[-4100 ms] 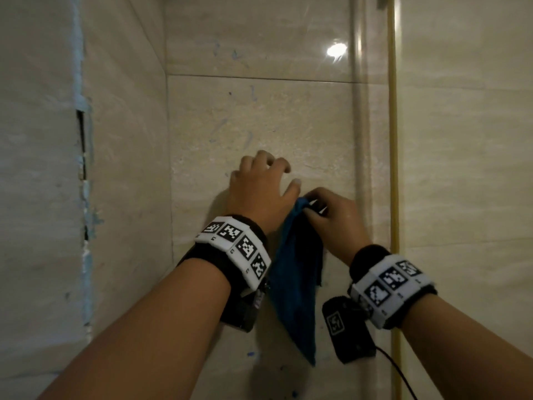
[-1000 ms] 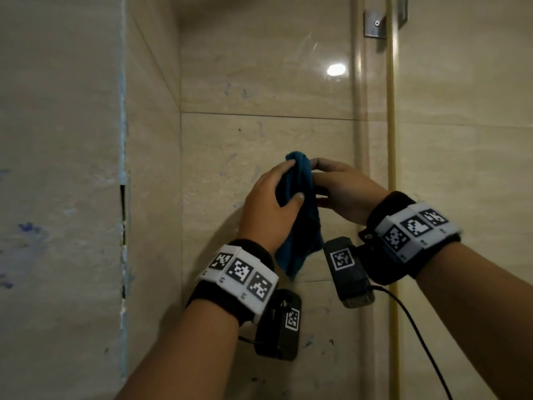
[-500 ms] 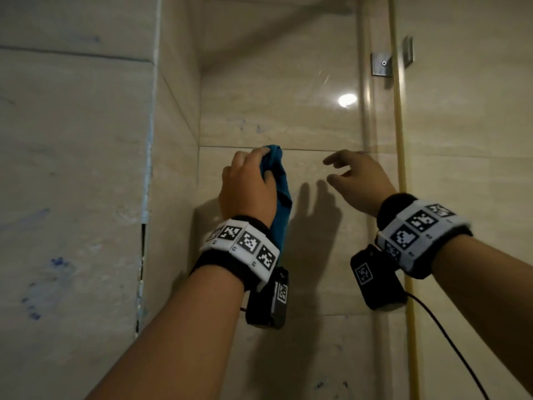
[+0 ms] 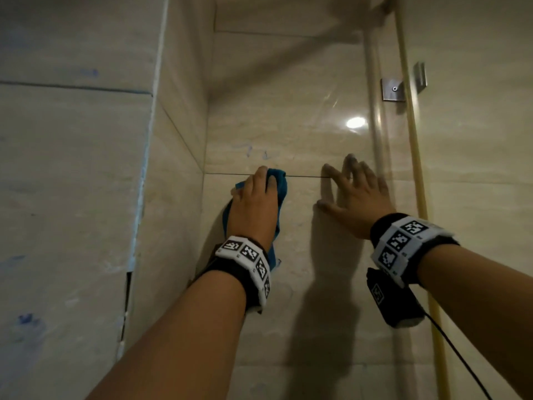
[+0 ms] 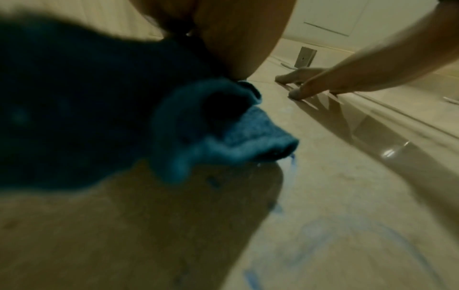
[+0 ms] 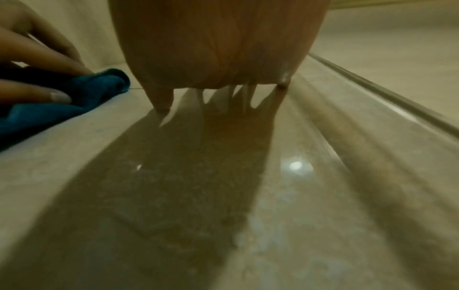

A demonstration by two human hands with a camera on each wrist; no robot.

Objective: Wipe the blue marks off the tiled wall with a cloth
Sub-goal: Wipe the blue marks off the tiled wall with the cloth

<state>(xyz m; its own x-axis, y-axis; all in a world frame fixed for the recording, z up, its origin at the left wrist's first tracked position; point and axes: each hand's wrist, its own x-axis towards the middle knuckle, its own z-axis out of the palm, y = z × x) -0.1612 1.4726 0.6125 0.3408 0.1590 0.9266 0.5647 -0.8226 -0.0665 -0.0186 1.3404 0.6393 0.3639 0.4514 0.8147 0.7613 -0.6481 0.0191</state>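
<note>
My left hand [image 4: 255, 197] grips a bunched blue cloth [image 4: 279, 183] and presses it against the beige tiled wall [image 4: 288, 111], right on a horizontal grout line. Faint blue marks [image 4: 248, 150] sit on the tile just above the cloth. In the left wrist view the cloth [image 5: 223, 135] fills the left side, with blue scribbles [image 5: 367, 237] on the tile near it. My right hand [image 4: 350, 192] lies flat on the wall to the right of the cloth, fingers spread and holding nothing. From the right wrist, the left hand's thumb and fingers pinch the cloth [image 6: 97, 86].
The left side wall [image 4: 72, 197] juts forward and carries blue smudges [image 4: 27, 319] low down and a blue-stained vertical joint [image 4: 144, 168]. A glass panel edge [image 4: 375, 111] with a metal bracket [image 4: 391, 89] and a yellowish strip [image 4: 412, 140] stand just right of my right hand.
My right hand let go of the cloth and now lies flat on the wall. The left hand alone brought the cloth up to the grout line. The view has tilted upward.
</note>
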